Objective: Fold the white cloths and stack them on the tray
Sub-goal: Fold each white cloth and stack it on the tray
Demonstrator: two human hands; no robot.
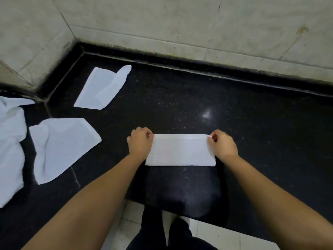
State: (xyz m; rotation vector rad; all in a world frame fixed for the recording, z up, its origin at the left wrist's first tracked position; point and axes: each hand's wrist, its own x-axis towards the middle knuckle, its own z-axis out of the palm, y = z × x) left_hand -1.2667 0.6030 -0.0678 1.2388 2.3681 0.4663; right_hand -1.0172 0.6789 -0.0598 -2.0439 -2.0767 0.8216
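A white cloth [180,150] lies folded into a flat rectangle on the black stone counter [180,98], right in front of me. My left hand [139,141] pinches its far left corner. My right hand [223,143] pinches its far right corner. Both hands rest at the cloth's short edges. No tray is in view.
Three more white cloths lie to the left: one loosely folded [103,88] near the back corner, one rumpled [61,147] nearer me, and a crumpled one [10,147] at the left edge. A pale tiled wall [198,24] rises behind the counter. My legs stand on light floor tiles below.
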